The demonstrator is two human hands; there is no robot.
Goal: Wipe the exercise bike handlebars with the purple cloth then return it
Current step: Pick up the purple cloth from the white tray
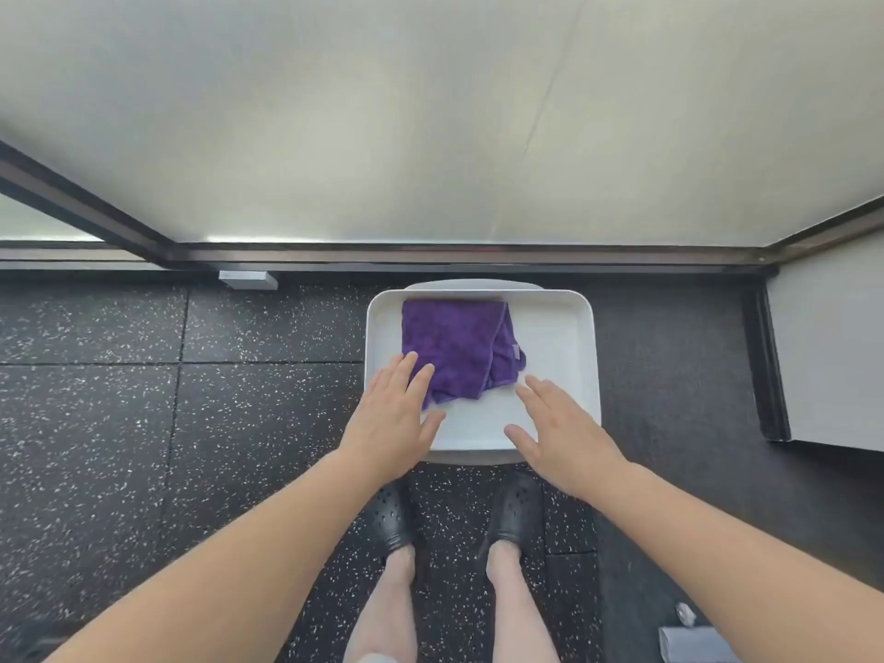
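A purple cloth (454, 349) lies loosely folded in the far left part of a white tray (564, 337), which rests on a white stand in front of me. My left hand (392, 418) is flat with fingers apart; its fingertips lie on the cloth's near left corner. My right hand (555, 433) hovers open over the tray's near right part, its fingertips just short of the cloth. Neither hand holds anything. No exercise bike is in view.
The floor (143, 423) is black speckled rubber tile. A frosted glass wall (430, 112) with a dark frame stands just behind the tray. A white cabinet (832, 351) is at the right. My feet in black clogs (392, 519) stand below the tray.
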